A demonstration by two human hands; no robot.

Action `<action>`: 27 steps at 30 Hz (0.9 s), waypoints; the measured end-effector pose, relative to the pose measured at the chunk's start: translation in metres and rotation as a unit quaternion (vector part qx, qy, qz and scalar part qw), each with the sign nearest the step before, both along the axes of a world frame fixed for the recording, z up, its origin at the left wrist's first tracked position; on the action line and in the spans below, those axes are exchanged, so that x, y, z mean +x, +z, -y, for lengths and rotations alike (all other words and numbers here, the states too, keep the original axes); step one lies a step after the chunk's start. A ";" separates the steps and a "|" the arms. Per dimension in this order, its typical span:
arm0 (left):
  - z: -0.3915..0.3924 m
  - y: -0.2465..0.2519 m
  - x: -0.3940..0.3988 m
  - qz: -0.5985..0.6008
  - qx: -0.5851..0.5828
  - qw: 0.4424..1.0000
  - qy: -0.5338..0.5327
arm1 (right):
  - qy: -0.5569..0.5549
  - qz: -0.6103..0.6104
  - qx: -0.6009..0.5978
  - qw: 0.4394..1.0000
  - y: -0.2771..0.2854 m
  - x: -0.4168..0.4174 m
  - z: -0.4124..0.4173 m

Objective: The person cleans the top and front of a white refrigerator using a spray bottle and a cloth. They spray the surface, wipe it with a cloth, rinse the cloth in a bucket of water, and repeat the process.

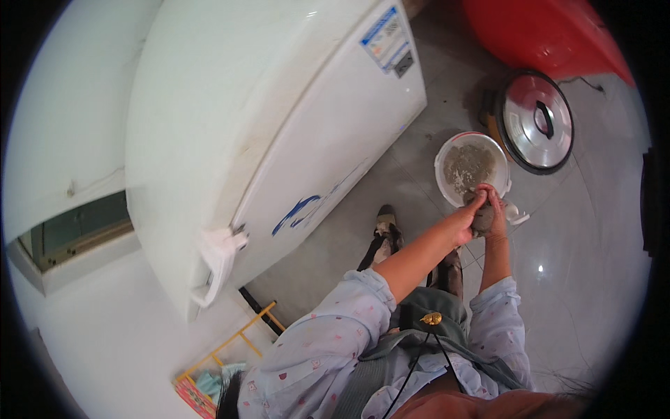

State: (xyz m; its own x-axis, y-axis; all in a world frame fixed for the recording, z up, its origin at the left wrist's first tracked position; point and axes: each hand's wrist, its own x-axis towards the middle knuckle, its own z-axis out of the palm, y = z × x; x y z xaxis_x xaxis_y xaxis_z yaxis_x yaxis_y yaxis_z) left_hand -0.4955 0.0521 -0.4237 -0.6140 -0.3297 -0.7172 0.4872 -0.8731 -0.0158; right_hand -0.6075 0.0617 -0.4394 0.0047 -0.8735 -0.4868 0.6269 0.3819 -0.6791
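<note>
My left hand [465, 220] and my right hand [497, 209] are pressed together around a grey-brown lump [482, 220]. Its material is not plain; it looks soft and wet. Both hands are at the near rim of a white plastic bucket [441, 180] on the floor. Inside the bucket is a murky grey-brown mixture [468, 165] with paler bits on its surface. Beside my right hand, a white handle-like part [517, 214] sticks out at the bucket's near right. My fingers hide part of the lump and of the near rim.
A white chest freezer [335, 125] with a handle [220, 262] fills the left. Past the bucket stands a pot with a metal lid [528, 128], and behind it a large red object [544, 36]. A yellow metal rack [230, 345] is at lower left. The floor [565, 251] is grey tile.
</note>
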 end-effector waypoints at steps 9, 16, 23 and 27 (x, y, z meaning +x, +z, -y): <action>0.015 0.080 0.012 0.077 -0.201 0.962 -0.168 | 0.187 -0.272 -0.032 0.943 0.070 -0.011 0.041; -0.005 0.110 -0.009 0.519 -0.486 0.662 -0.238 | 0.225 -0.410 0.007 0.884 0.069 -0.013 0.050; 0.005 0.138 -0.008 0.536 -0.543 0.598 -0.246 | 0.149 -0.440 0.064 0.883 0.083 -0.019 0.052; 0.029 0.145 0.008 0.279 -0.281 0.875 -0.278 | 0.137 -0.143 -0.028 0.980 0.150 -0.023 0.032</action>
State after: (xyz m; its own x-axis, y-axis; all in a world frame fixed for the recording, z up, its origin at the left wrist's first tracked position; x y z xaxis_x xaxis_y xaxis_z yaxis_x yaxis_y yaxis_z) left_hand -0.4874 0.0234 -0.2789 -0.3970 -0.4886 -0.7769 -0.2213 -0.7706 0.5977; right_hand -0.6303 0.0300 -0.2896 0.1133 -0.8838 -0.4539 0.2861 0.4665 -0.8370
